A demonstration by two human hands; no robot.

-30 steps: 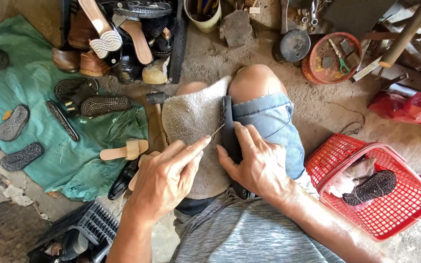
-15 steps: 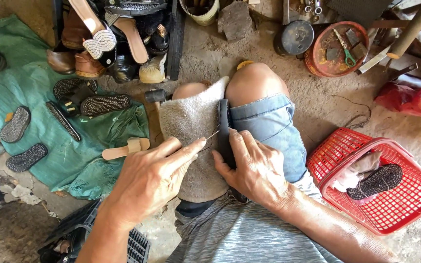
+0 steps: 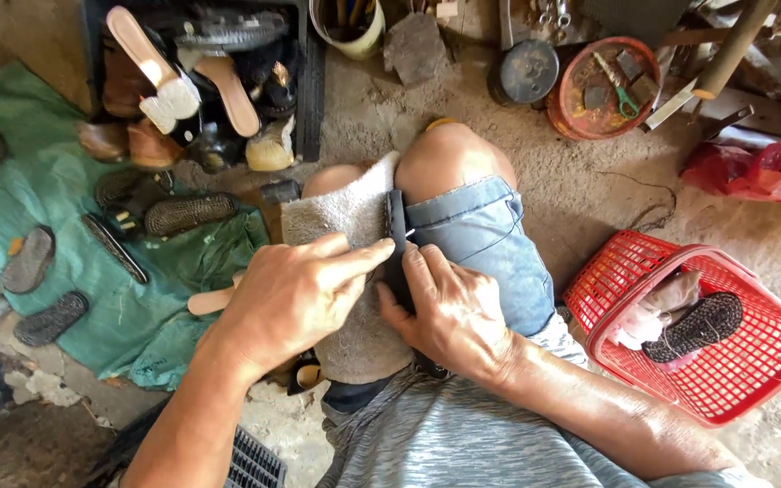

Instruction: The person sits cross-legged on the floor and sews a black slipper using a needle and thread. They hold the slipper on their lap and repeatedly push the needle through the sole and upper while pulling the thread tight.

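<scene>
Change since earlier frame: left hand (image 3: 296, 294) has been sliding forward, its fingertips now meeting the dark sole (image 3: 397, 237); the thin needle seen before is no longer showing. Left hand: fingers are pinching together at the sole's edge. Right hand (image 3: 449, 312): is gripping the sole, thumb pressing its side. Sole: is standing on edge between the knees, against a grey towel (image 3: 345, 217). Red basket (image 3: 707, 334): is sitting to the right, holding a woven sandal (image 3: 702, 325).

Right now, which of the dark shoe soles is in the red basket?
The woven dark sole lying beside a pale cloth inside the red basket. The other dark soles, like the one at, lie on the green cloth.
</scene>
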